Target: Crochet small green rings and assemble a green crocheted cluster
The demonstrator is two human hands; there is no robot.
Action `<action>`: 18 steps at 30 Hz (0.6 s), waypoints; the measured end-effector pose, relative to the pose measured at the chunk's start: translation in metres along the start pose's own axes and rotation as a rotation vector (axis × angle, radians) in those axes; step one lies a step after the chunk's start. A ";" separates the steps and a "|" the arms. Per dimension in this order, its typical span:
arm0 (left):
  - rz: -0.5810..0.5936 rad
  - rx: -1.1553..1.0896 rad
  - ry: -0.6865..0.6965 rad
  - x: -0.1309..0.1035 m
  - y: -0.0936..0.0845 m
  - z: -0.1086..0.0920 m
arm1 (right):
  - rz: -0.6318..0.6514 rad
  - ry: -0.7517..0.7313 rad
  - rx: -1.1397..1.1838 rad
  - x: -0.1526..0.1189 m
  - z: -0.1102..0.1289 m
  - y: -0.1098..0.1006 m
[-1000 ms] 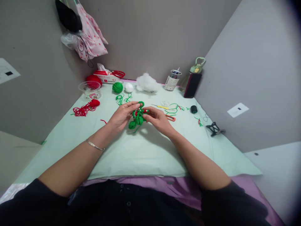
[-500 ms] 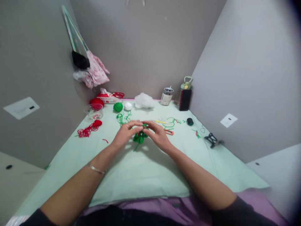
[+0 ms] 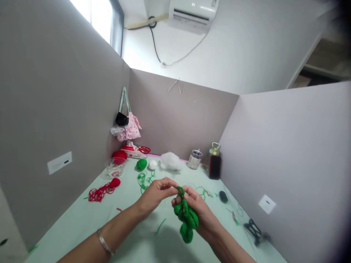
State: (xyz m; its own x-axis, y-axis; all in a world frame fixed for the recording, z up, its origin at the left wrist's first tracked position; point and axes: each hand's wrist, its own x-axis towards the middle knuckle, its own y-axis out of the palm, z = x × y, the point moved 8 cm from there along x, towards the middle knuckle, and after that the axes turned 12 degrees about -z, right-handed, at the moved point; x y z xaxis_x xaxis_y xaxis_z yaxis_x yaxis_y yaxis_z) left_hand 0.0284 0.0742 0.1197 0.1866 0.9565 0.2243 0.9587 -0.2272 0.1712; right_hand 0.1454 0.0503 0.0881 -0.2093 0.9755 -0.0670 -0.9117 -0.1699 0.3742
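Both hands hold a green yarn piece (image 3: pixel 187 219) up above the table, its rounded lobes hanging down. My left hand (image 3: pixel 160 191) pinches the loop at its top between thumb and fingers. Around its upper right side, the fingers of my right hand (image 3: pixel 196 204) are closed. A short green yarn strand (image 3: pixel 161 226) lies on the cloth below. Beyond the hands are a green yarn ball (image 3: pixel 141 164), a white ball (image 3: pixel 153 165) and a heap of white stuffing (image 3: pixel 170 161).
Red yarn (image 3: pixel 100 191), a clear bowl (image 3: pixel 115 168) and a tissue box (image 3: pixel 135 151) stand at left. A pen tin (image 3: pixel 195 159), dark phone (image 3: pixel 215 167) and black stand (image 3: pixel 255 231) are at right. Partition walls enclose the green cloth (image 3: pixel 131 233).
The view has tilted up, bringing the air conditioner and window into sight. The hands have lifted the green piece nearer, and more of it shows.
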 end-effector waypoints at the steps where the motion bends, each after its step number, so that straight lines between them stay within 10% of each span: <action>1: 0.000 -0.008 0.005 0.002 -0.001 -0.001 | 0.001 0.014 -0.012 0.002 0.004 0.000; 6: -0.110 -0.035 -0.006 0.021 -0.024 0.017 | -0.065 -0.125 -0.164 0.044 0.066 -0.003; 10: -0.132 0.009 -0.083 0.032 -0.039 0.062 | -0.224 -0.670 -0.518 0.091 0.182 0.010; 18: 0.001 0.137 -0.302 0.020 -0.027 0.146 | -0.557 -1.133 -0.689 0.208 0.364 0.054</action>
State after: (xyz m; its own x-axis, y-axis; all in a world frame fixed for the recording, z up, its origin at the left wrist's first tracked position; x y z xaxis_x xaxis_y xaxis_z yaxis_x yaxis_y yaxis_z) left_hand 0.0377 0.1265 -0.0200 0.2235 0.9719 -0.0737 0.9745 -0.2214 0.0360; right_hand 0.1818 0.2946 0.4308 0.3146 0.4640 0.8281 -0.8348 0.5506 0.0086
